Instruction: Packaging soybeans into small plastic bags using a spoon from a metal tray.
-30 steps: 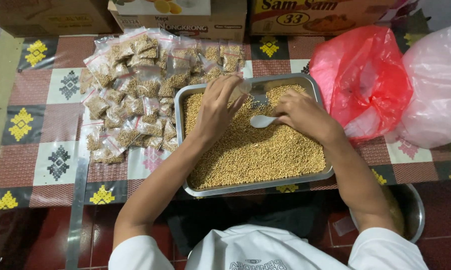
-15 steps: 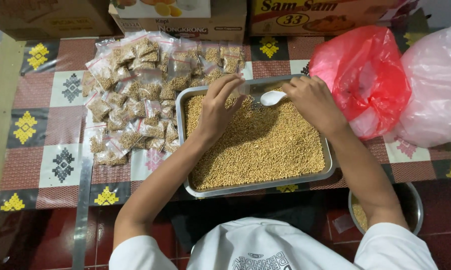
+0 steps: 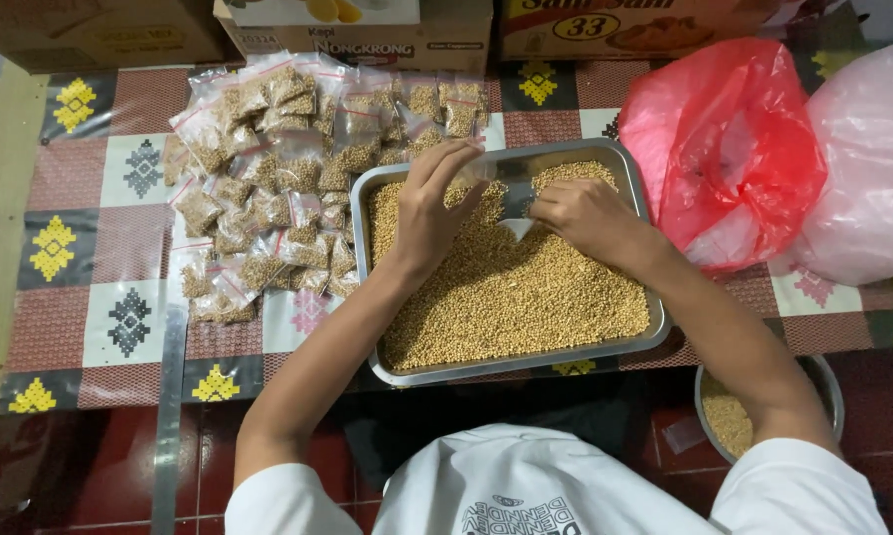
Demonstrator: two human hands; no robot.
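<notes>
Head view: left hand (image 3: 431,213) pinches a small clear bag (image 3: 486,173) open above the grain-filled metal tray (image 3: 367,287); right hand (image 3: 580,213), fingers curled around a white spoon (image 3: 516,228), feeds it.

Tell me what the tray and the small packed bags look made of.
Tray: likely stainless steel or aluminium, a dull grey sheen with a rolled rim. Small packed bags: thin clear plastic, glossy and crinkled, the tan grain inside showing through.
</notes>
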